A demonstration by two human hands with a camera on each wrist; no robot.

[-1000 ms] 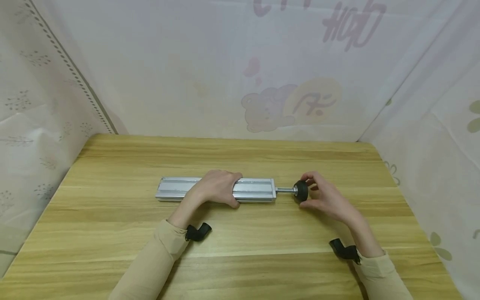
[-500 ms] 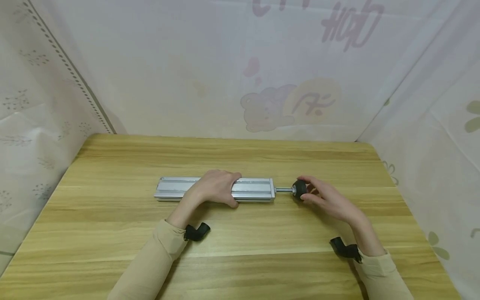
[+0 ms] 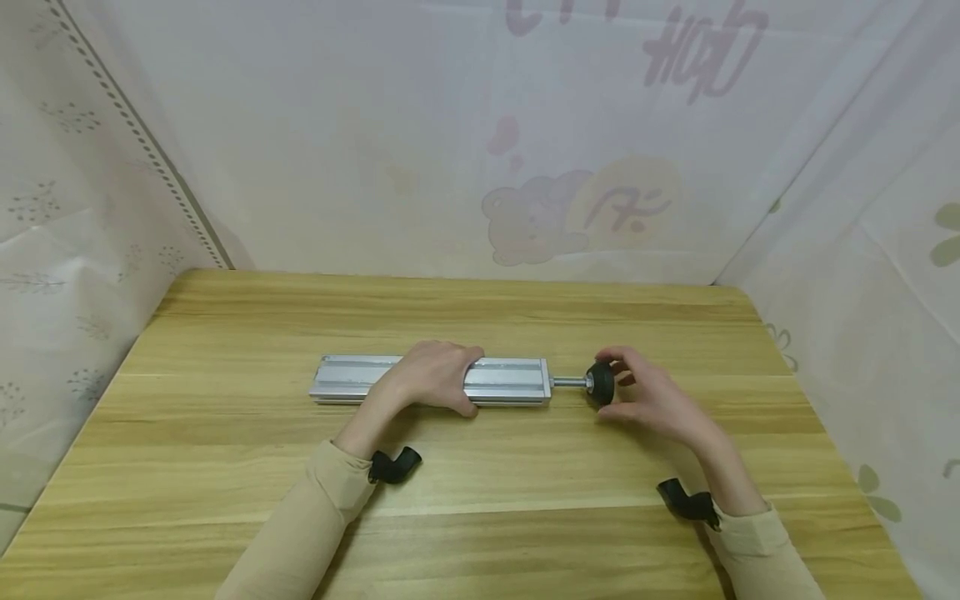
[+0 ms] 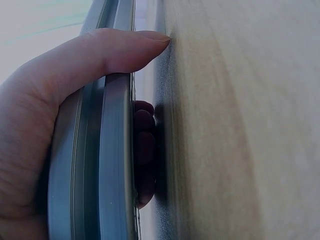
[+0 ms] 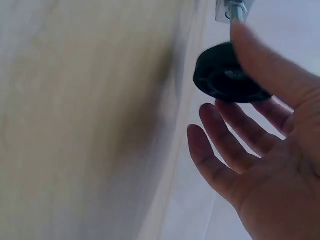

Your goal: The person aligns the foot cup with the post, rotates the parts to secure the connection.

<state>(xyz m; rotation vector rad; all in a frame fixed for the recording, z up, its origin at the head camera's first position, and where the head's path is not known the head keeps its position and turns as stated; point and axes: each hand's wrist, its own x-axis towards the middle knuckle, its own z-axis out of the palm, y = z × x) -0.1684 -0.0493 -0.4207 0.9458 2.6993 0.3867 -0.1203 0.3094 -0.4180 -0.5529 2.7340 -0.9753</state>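
A silver aluminium profile (image 3: 508, 380) lies crosswise at mid table, with my left hand (image 3: 432, 375) gripping it over the top. In the left wrist view the thumb crosses one side of the profile and the fingertips (image 4: 145, 145) show beyond its lower edge, close over the wood. From its right end plate sticks out a threaded rod (image 3: 570, 382) that carries a black levelling foot (image 3: 602, 383). My right hand (image 3: 656, 398) holds this foot by its rim, thumb on the near side and fingers on the far side. The right wrist view shows the foot's hollow ribbed underside (image 5: 232, 90).
The wood-grain table (image 3: 480, 533) reaches to a pale printed cloth (image 3: 337, 167) hung behind it and at both sides. A black curved mount (image 3: 396, 465) sits at the left wrist, and a similar mount (image 3: 686, 502) at the right.
The right thumb and fingers drew together across the foot half a second ago, then spread back round its rim. The left hand and the profile have stayed put.
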